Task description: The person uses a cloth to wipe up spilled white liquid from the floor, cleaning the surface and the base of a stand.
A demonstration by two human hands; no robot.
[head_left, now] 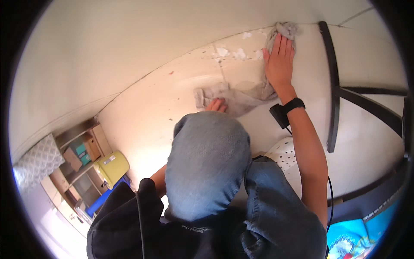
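Observation:
A greyish, crumpled cloth point(248, 101) is spread over the pale tiled floor, and one end of it runs up to the foot of the wall. My right hand point(280, 60) lies flat on that far end, fingers stretched out and pressed down. At the cloth's near left part is my left hand point(217, 105), its fingers curled on the fabric. My knee in blue jeans hides the rest of that hand. White flakes point(239, 54) and small dark specks lie on the floor left of my right hand.
A black metal frame point(333, 86) stands to the right, near my right forearm. Beside my leg is a white piece with dark holes point(282, 153). At the left are shelves with boxes point(82, 151), a yellow-green container point(111, 166) and a patterned grey bundle point(39, 159).

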